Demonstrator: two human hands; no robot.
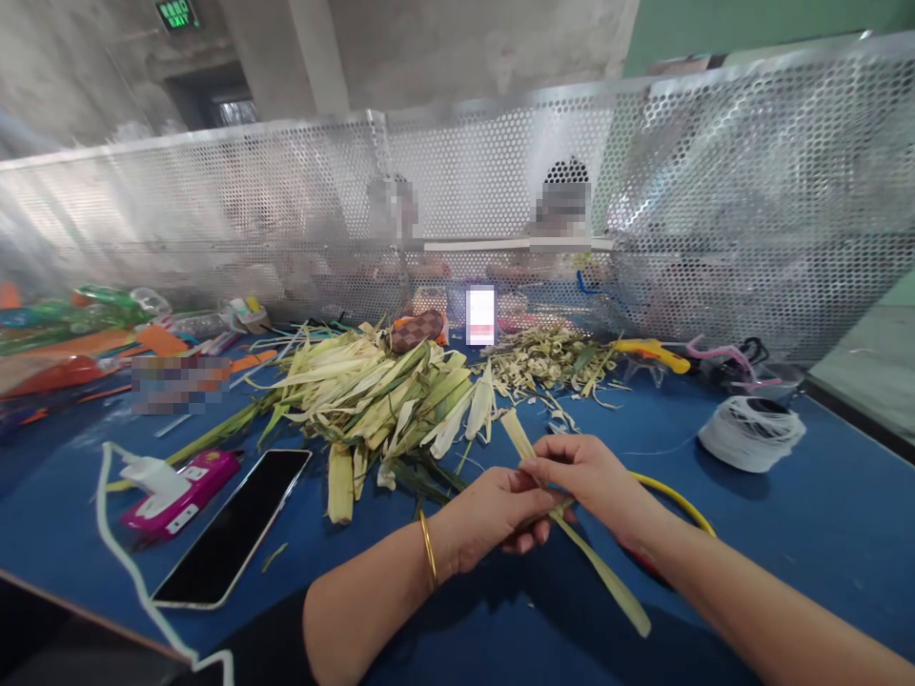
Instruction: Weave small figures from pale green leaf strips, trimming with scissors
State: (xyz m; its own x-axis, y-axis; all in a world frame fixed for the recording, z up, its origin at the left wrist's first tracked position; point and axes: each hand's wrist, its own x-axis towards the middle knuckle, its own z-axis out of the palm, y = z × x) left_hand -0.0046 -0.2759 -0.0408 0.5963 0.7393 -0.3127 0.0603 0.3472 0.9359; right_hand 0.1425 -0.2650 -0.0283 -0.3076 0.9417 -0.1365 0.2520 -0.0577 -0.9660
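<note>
My left hand and my right hand meet over the blue table, both closed on a pale green strip of corn husk. One end of the strip sticks up beyond my fingers, and a longer end hangs down to the right. My left thumb presses against the strip, while my right fingertips pinch it just above. What lies under my fingers is partly hidden. Just past my hands spreads a large heap of corn husks. A yellow hoop shows partly behind my right wrist.
A smaller pile of husk scraps lies farther back. To the right are a spool of white thread and a yellow-handled tool. At left lie a phone and a magenta power strip with a white cord. A perforated metal screen closes the back.
</note>
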